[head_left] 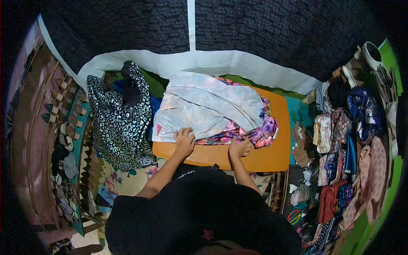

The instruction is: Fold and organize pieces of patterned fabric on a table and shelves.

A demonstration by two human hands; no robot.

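Note:
A pale, pastel-patterned piece of fabric (195, 104) lies spread with creases over a bright pink and purple floral fabric (263, 134), both on an orange tabletop (272, 159). At the near left edge of the pale fabric, my left hand (184, 141) has its fingers bent over the cloth, gripping it. My right hand (240, 148) is closed at the near edge of the floral fabric, its fingers curled and partly hidden. What lies beneath the two layers does not show.
Left of the table hangs a black and silver spotted garment (121, 123). Shoes line a rack (80, 159) further left. On the right, clothes and scarves (333, 157) hang near a green wall (390, 187). A dark patterned curtain (263, 34) with white borders closes off the far side.

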